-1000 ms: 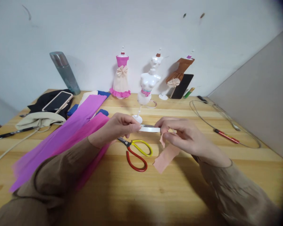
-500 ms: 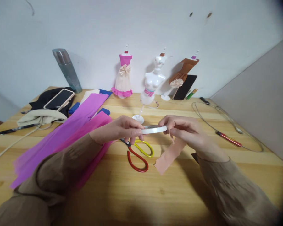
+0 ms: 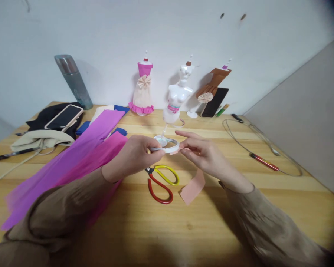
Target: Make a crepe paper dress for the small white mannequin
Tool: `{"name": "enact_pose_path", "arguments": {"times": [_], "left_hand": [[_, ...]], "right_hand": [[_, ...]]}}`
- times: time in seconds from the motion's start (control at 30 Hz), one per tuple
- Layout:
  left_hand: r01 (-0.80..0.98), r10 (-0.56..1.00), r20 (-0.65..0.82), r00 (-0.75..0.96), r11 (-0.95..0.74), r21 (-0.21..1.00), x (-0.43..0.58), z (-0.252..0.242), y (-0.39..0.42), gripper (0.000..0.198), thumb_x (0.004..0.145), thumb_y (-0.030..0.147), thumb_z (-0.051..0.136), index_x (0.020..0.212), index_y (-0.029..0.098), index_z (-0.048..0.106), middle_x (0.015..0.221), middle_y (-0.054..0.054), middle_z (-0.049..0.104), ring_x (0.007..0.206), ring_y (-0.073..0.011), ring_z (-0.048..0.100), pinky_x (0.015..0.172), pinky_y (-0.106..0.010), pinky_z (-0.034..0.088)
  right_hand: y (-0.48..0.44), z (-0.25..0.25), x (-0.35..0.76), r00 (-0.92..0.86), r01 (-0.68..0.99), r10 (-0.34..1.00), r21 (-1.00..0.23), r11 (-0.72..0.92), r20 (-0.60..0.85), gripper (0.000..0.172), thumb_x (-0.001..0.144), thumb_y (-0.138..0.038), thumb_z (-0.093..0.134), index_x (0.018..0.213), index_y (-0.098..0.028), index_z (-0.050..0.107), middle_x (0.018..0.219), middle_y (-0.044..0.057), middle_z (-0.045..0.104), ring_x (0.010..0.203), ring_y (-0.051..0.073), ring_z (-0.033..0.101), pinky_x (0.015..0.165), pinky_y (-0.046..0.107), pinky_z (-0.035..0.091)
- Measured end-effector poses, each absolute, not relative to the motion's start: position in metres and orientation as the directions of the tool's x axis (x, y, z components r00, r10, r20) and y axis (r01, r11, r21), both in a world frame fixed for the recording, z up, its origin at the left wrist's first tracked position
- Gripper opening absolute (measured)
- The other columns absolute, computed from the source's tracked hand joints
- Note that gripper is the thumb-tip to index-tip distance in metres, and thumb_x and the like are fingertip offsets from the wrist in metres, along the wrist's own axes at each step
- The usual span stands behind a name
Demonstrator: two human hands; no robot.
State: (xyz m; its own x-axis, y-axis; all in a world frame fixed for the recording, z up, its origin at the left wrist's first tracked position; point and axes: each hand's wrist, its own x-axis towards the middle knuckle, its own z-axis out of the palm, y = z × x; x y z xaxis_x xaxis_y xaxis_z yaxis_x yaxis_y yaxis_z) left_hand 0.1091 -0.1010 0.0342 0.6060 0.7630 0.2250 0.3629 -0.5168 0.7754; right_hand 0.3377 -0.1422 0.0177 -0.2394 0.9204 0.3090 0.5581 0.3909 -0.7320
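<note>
Between thumb and fingers, my left hand (image 3: 135, 154) grips a narrow white roll of tape (image 3: 171, 149), raised over the table. My right hand (image 3: 203, 152) is closed at its fingertips on a thin peach paper strip (image 3: 176, 151), right beside the roll's edge; its index finger stretches out above. Below lies a wider peach paper piece (image 3: 193, 187), partly hidden by the right hand. Scissors (image 3: 163, 185) with one red and one yellow handle rest under the roll, their blades mostly covered by my left hand.
Purple paper (image 3: 72, 155) and pink paper (image 3: 100, 155) spread at left, near a phone (image 3: 64, 116) and a bottle (image 3: 74, 79). Behind stand a bare mannequin (image 3: 178, 94), one in a pink dress (image 3: 143, 92) and one in brown (image 3: 215, 81). A red cabled tool (image 3: 264, 162) lies right.
My right hand has moved off the roll's rim and now pinches the thin peach strip beside it. The roll in my left hand has tilted, showing its open ring. The view has shifted slightly.
</note>
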Motion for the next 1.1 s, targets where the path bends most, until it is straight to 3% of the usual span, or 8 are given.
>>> {"name": "enact_pose_path", "arguments": {"times": [0.1,0.2,0.47,0.6,0.67,0.83,0.97,1.1], "left_hand": [[0.386,0.783,0.254,0.569,-0.526,0.758,0.108,0.038,-0.103,0.030,0.078,0.024,0.056,0.051,0.015,0.047,0.050,0.006,0.029,0.051,-0.0057,0.028,0.048,-0.023,0.019],[0.415,0.829,0.224,0.512,-0.468,0.781,0.107,0.041,-0.101,0.026,0.080,0.027,0.056,0.057,0.015,0.055,0.053,0.005,0.033,0.052,-0.0064,0.031,0.048,-0.022,0.021],[0.380,0.851,0.163,0.499,-0.384,0.842,0.102,0.044,-0.093,0.028,0.083,0.034,0.057,0.064,0.016,0.064,0.055,0.004,0.040,0.057,-0.0098,0.034,0.053,-0.025,0.025],[0.472,0.855,0.235,0.462,-0.461,0.751,0.099,0.046,-0.093,0.031,0.085,0.033,0.058,0.061,0.016,0.065,0.056,0.002,0.043,0.062,-0.0119,0.039,0.057,-0.026,0.028],[0.498,0.853,0.277,0.442,-0.490,0.716,0.098,0.045,-0.093,0.024,0.085,0.034,0.060,0.071,0.019,0.073,0.061,0.001,0.053,0.069,-0.0143,0.046,0.063,-0.027,0.033],[0.532,0.839,0.359,0.409,-0.539,0.653,0.098,0.042,-0.094,0.017,0.082,0.032,0.065,0.083,0.023,0.079,0.072,-0.003,0.062,0.079,-0.0182,0.052,0.071,-0.029,0.039],[0.534,0.825,0.390,0.410,-0.563,0.630,0.098,0.042,-0.096,0.015,0.081,0.033,0.068,0.083,0.023,0.079,0.076,-0.004,0.063,0.083,-0.0196,0.053,0.073,-0.030,0.042],[0.486,0.802,0.375,0.466,-0.586,0.649,0.099,0.043,-0.097,0.015,0.082,0.031,0.065,0.081,0.022,0.077,0.081,-0.005,0.067,0.105,-0.0245,0.056,0.087,-0.034,0.043]], "right_hand": [[-0.145,0.021,0.334,-0.193,0.573,0.928,-0.732,0.369,0.318,0.016,0.085,-0.027,0.060,0.077,-0.019,0.071,0.100,0.011,0.069,0.090,0.022,0.065,0.068,0.031,0.047],[-0.151,0.028,0.331,-0.183,0.497,0.960,-0.823,0.275,0.211,0.018,0.084,-0.032,0.064,0.074,-0.019,0.069,0.072,0.004,0.066,0.066,0.016,0.058,0.061,0.029,0.043],[-0.163,0.038,0.325,-0.240,-0.015,0.971,-1.000,-0.012,-0.008,0.024,0.074,-0.040,0.079,0.077,-0.019,0.068,0.071,0.003,0.071,0.069,0.017,0.066,0.069,0.031,0.052],[-0.160,0.038,0.327,-0.115,0.084,0.988,-0.990,0.117,0.107,0.016,0.074,-0.033,0.080,0.076,-0.019,0.072,0.089,0.005,0.073,0.085,0.017,0.066,0.079,0.030,0.051],[-0.159,0.038,0.328,-0.095,0.106,0.990,-0.988,0.112,0.102,0.015,0.074,-0.033,0.080,0.075,-0.019,0.072,0.082,0.003,0.070,0.077,0.014,0.063,0.072,0.028,0.050],[-0.165,0.041,0.333,-0.303,-0.257,0.940,-0.963,0.078,0.157,0.028,0.072,-0.044,0.080,0.066,-0.021,0.065,0.052,-0.005,0.053,0.044,0.010,0.048,0.053,0.027,0.047],[-0.173,0.049,0.329,-0.267,-0.018,0.955,-0.992,0.128,0.128,0.021,0.077,-0.037,0.077,0.072,-0.019,0.068,0.065,0.002,0.062,0.057,0.013,0.055,0.052,0.026,0.043],[-0.175,0.051,0.322,-0.269,0.073,0.962,-0.995,0.065,0.043,0.029,0.078,-0.042,0.075,0.069,-0.018,0.062,0.057,-0.003,0.050,0.049,0.008,0.040,0.045,0.023,0.031]]}}
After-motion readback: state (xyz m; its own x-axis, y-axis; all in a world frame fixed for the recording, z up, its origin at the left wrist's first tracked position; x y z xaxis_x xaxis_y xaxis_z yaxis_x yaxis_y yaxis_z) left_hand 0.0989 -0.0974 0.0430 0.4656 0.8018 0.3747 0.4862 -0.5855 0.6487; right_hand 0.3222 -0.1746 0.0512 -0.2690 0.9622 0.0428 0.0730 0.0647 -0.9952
